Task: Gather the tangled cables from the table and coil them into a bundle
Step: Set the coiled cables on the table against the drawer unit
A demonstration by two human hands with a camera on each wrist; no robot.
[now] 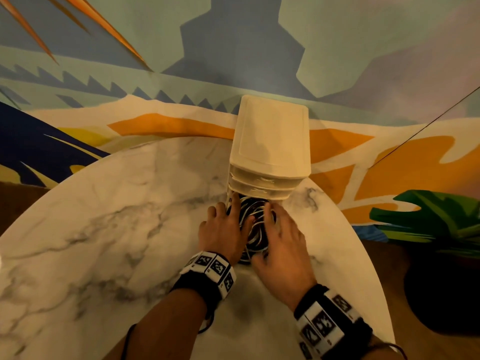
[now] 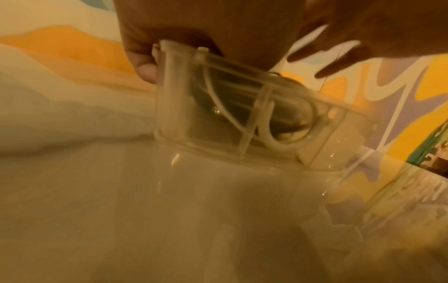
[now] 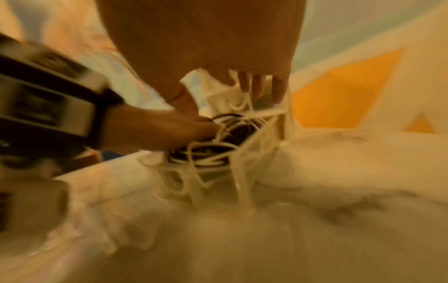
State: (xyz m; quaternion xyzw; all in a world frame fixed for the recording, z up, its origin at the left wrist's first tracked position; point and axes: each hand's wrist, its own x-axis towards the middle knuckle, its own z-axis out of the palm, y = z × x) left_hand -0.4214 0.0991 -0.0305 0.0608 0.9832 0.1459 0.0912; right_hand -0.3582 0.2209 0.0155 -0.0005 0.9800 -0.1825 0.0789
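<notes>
Two hands flank the cables (image 1: 253, 224), a black & white tangle on the marble table (image 1: 109, 229), partly inside the mouth of a clear bin (image 1: 270, 149) lying on its side. Left hand (image 1: 220, 229): fingers straight, resting on the tangle's left side, tips at bin rim. Right hand (image 1: 281, 237): fingers spread & relaxed on the right side, not gripping. Wrist views blurry.
</notes>
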